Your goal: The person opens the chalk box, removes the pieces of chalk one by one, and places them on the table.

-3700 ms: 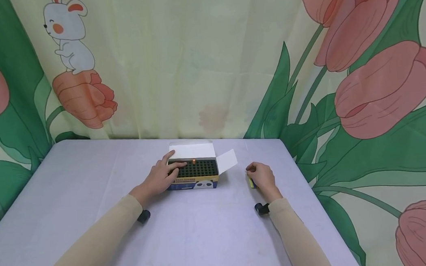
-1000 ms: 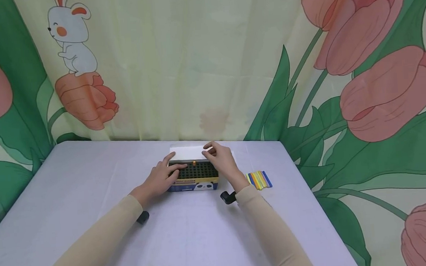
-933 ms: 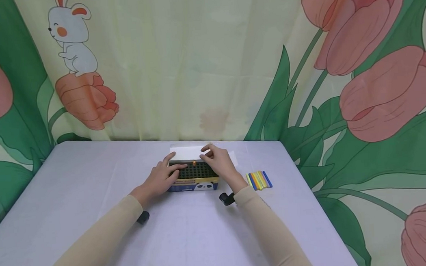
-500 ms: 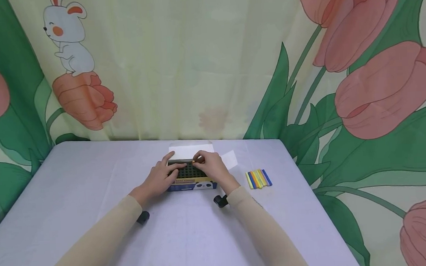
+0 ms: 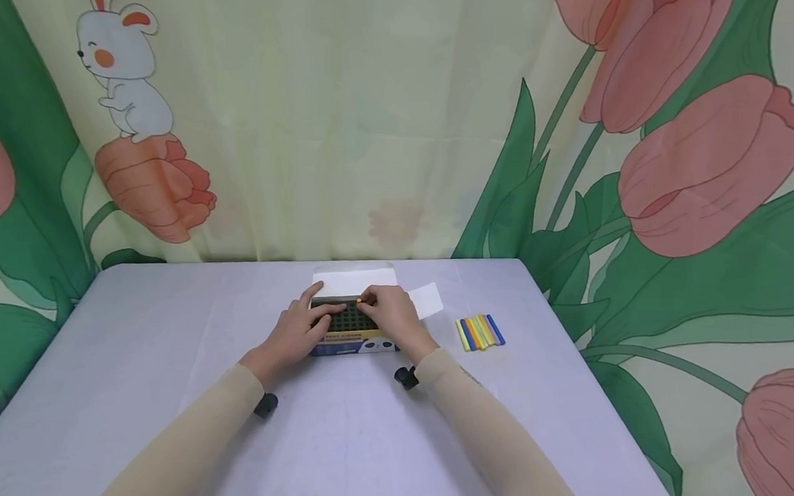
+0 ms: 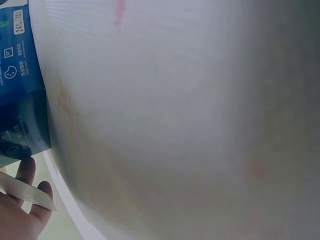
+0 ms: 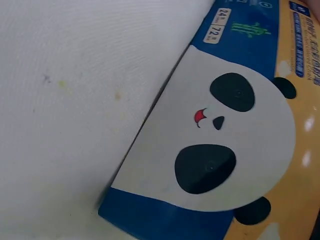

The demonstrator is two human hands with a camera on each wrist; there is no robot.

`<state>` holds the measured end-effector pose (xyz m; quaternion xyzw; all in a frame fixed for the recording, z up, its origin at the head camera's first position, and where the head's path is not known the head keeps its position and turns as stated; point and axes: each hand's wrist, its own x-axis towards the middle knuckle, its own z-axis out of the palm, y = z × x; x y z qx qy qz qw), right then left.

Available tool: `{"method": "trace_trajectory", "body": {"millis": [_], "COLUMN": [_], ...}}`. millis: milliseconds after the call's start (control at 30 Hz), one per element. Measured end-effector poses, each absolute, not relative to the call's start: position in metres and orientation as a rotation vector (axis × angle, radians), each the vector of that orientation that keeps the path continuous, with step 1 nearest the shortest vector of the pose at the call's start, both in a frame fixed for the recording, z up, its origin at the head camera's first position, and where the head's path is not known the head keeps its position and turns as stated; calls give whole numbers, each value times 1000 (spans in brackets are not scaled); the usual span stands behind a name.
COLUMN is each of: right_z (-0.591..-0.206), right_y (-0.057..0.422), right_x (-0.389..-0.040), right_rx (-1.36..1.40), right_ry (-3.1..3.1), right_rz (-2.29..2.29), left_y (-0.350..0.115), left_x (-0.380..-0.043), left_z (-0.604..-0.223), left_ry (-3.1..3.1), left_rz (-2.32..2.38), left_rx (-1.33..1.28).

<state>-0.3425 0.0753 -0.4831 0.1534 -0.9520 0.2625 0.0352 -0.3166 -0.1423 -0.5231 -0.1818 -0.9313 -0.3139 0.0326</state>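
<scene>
A printed box (image 5: 353,348) with a panda face (image 7: 220,130) stands near the table's back edge, its white lid flap (image 5: 354,282) raised. Inside sits a dark tray (image 5: 351,317) with rows of holes. My left hand (image 5: 291,332) lies over the left end, fingers spread, one across the tray; in the left wrist view a white flap (image 6: 25,191) passes between the fingers. The thumb and fingers of my right hand (image 5: 396,312) pinch an orange crayon-like stick (image 5: 358,301) at the tray's back row. The hand covers the tray's right end.
Right of the box, several coloured crayon-like sticks (image 5: 480,332) lie side by side on the white tablecloth (image 5: 341,449). An unfolded side flap (image 5: 427,300) sticks out at the box's right end. A printed curtain (image 5: 335,130) hangs behind the table.
My right hand has come from the row of sticks on the right, over the box, then left and down to the orange stick in the tray. The left hand stays in place.
</scene>
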Motion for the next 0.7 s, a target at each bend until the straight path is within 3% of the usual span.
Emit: {"method": "trace_trajectory", "body": {"millis": [700], "right_z": [-486], "right_y": [76], "right_x": [-342], "right_rx": [555], "right_ry": [-2892], "right_rz": [551], "left_y": [-143], "left_x": [-320], "left_z": [-526], "left_ry": [-2885], "left_rz": [-980], "left_rx": [-545]}}
